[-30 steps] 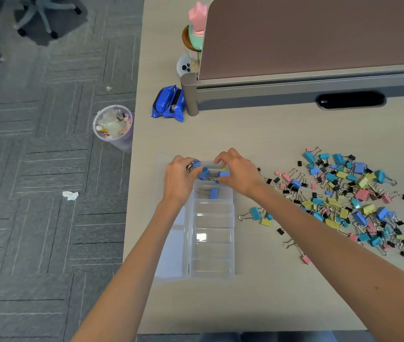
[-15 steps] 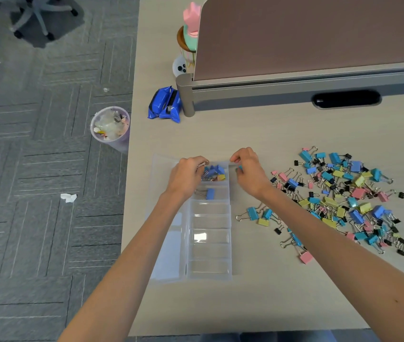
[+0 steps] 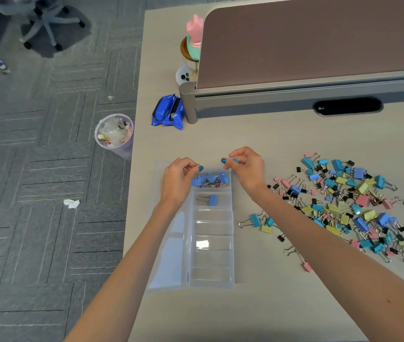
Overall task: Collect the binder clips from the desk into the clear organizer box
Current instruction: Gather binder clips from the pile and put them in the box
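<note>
Left hand (image 3: 178, 181) pinches a small blue clip (image 3: 199, 167) by its wire. Right hand (image 3: 245, 169) pinches a second small blue clip (image 3: 230, 160). Both hands hang over the far end of the clear organizer box (image 3: 232, 243). Right under them a heap of blue binder clips (image 3: 209, 180) fills the end compartment. One blue clip (image 3: 210, 200) lies in the next compartment, nearer the wrists. A big pile of mixed clips (image 3: 356, 206) lies on the desk (image 3: 270, 134), to the right of the right hand.
</note>
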A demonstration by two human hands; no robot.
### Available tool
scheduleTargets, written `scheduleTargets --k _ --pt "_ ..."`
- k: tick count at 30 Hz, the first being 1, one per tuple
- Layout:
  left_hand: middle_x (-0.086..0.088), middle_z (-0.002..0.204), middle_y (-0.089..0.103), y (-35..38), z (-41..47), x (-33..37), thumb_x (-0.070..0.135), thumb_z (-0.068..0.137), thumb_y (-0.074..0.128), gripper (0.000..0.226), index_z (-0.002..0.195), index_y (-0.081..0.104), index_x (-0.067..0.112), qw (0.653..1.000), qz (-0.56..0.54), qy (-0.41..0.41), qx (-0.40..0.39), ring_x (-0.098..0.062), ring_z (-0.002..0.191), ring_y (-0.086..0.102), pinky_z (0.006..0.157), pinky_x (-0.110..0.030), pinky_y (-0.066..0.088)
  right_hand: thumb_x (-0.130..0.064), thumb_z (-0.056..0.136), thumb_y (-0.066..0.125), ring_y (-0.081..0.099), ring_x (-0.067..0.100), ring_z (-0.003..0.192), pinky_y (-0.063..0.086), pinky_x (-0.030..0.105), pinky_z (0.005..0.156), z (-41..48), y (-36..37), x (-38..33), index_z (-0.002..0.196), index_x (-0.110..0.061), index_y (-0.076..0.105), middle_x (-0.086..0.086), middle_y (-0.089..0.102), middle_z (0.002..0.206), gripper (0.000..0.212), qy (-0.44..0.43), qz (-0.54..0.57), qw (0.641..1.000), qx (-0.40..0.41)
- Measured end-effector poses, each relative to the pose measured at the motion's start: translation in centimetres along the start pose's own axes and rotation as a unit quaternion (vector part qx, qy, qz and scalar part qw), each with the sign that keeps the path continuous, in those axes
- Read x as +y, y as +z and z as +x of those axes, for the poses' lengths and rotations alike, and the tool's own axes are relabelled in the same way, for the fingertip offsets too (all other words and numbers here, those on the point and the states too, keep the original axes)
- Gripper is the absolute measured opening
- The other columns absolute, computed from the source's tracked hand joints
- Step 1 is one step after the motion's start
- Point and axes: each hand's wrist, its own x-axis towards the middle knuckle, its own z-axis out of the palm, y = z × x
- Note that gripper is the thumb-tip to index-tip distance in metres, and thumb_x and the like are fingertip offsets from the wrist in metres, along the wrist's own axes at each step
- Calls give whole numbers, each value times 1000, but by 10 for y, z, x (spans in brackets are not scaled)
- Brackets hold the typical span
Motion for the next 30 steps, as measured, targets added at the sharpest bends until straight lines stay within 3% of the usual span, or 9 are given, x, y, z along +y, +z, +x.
scheduleTargets --k 4,8,15,23,28,30 --pt "4 68 65 -1 0 -5 15 91 59 14 79 65 14 999 -42 -21 7 -23 74 64 73 -45 53 -1 80 71 53 10 71 51 25 65 -1 10 6 90 -10 61 1 59 80 17 13 -12 998 -55" --pt "7 71 62 3 3 -8 13 92 50 19 83 65 19 1000 -6 11 -5 -21 74 60 71 -42 50 10 75 65 63 18 82 54 29 72 -2 12 16 93 -14 61 4 67 87 30 -29 -82 991 -101" --pt "-4 87 57 23 10 -1 10 96 47 26 100 71 21 983 112 132 -68 -22 87 51 75 -35 43 10 81 56 59 12 79 49 15 72 -7 -8 23 94 -10 63 0 65 88 25 -92 -152 984 -29" --pt "4 91 67 34 9 -2 14 88 63 17 99 73 23 960 194 181 -89 -20 90 56 81 -31 33 6 86 56 60 12 84 47 14 71 -27 -36 51 93 -14 62 -2 63 90 22 -63 -188 980 -18" --pt "7 96 64 40 -3 -4 5 81 65 23 95 72 22 970 161 178 -41 -17 95 52 79 -22 24 12 81 52 60 14 79 53 34 71 -44 -54 68 88 -11 63 -2 61 90 27 -88 -277 954 -74" --pt "8 98 64 45 -13 -4 2 80 63 26 94 72 22 972 145 186 -19 -16 96 51 81 -22 25 9 81 54 60 15 84 52 33 70 -52 -60 76 88 -14 63 -3 58 94 26 -87 -322 937 -102"
